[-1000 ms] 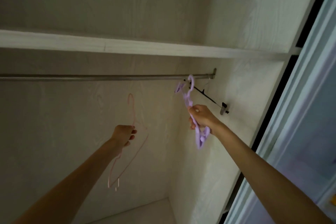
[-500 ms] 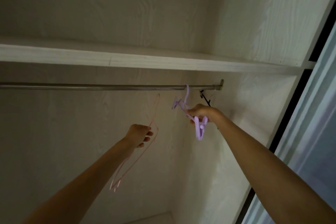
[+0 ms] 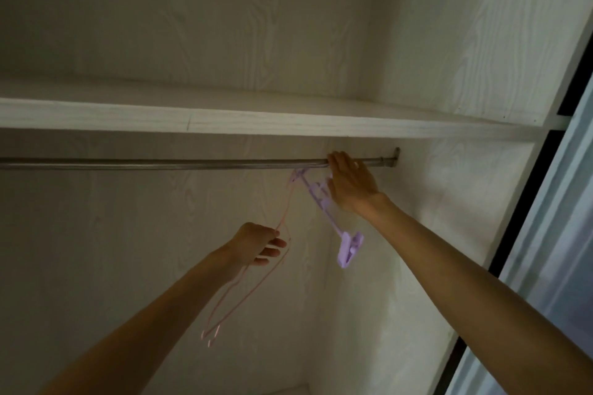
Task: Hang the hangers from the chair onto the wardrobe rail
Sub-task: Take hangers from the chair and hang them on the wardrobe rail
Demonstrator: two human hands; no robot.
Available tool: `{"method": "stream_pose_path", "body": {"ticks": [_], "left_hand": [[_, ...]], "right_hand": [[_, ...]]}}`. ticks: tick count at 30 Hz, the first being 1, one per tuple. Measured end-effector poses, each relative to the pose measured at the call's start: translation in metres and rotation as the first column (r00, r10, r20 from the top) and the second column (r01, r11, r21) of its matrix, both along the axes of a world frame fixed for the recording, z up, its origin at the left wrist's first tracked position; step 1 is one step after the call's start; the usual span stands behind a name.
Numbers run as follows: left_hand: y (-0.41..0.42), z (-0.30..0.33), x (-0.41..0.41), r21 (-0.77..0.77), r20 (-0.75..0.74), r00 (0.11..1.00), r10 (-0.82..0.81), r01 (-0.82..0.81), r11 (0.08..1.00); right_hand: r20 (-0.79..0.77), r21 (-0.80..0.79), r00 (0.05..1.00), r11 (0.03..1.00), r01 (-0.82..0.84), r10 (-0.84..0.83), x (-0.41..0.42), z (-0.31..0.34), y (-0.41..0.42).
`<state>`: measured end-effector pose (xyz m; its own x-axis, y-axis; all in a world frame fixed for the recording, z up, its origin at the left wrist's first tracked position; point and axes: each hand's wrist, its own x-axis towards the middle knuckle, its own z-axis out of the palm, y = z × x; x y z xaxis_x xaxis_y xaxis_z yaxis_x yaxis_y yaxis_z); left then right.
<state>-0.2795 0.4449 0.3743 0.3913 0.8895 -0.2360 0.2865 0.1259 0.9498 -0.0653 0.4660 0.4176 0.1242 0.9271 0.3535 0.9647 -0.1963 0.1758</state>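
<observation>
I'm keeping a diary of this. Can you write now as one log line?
purple clip hanger: on rail | right hand: open beside it | left hand: holds pink hanger

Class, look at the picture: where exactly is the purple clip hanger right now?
In the head view, the purple clip hanger hangs from the wardrobe rail near its right end, just left of the right hand.

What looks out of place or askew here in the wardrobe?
The purple clip hanger hangs tilted under the rail, clip end low, beside the right hand. The pink hanger is not yet hung; the left hand holds it. Nothing looks damaged.
</observation>
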Motion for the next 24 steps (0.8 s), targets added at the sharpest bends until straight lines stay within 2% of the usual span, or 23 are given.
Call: {"method": "stream_pose_path", "body": {"ticks": [4,10,14,16,19,20,21,23,24], "left_hand": [[0.001,0.001,0.000,0.003,-0.046,0.991,-0.124,0.124,0.992],[0.020,-0.007,0.001,0.030,-0.150,0.981,-0.124,0.130,0.991],[0.027,-0.012,0.000,0.042,-0.200,0.974,-0.108,0.119,0.992],[0.028,-0.011,-0.002,0.096,-0.252,0.964,-0.089,0.116,0.989],[0.036,-0.011,-0.009,0.255,-0.355,0.934,-0.026,0.123,0.959],[0.039,-0.010,-0.011,0.317,-0.401,0.916,-0.014,0.153,0.936],[0.040,-0.008,-0.013,0.369,-0.460,0.888,-0.004,0.195,0.909],[0.037,-0.002,-0.015,0.442,-0.610,0.790,0.056,0.281,0.852],[0.035,0.001,-0.015,0.476,-0.659,0.746,0.093,0.319,0.819]], "right_hand": [[0.060,-0.023,0.995,0.997,0.079,-0.078,0.027,-0.003,-0.003],[0.251,-0.113,0.944,0.962,0.248,-0.214,0.057,0.013,-0.014],[0.199,-0.176,0.952,0.947,0.270,-0.234,0.063,0.019,-0.017],[0.152,-0.100,0.972,0.976,0.196,-0.180,0.058,0.018,-0.020],[-0.010,0.135,0.995,0.986,-0.099,0.101,0.029,0.001,-0.026],[-0.104,0.124,0.974,0.975,-0.186,0.199,0.015,-0.005,-0.031],[-0.209,0.047,0.944,0.967,-0.251,0.255,0.000,-0.011,-0.039],[-0.328,-0.174,0.911,0.932,-0.318,0.250,-0.027,-0.026,-0.055],[-0.358,-0.227,0.900,0.912,-0.343,0.249,-0.038,-0.033,-0.061]]}}
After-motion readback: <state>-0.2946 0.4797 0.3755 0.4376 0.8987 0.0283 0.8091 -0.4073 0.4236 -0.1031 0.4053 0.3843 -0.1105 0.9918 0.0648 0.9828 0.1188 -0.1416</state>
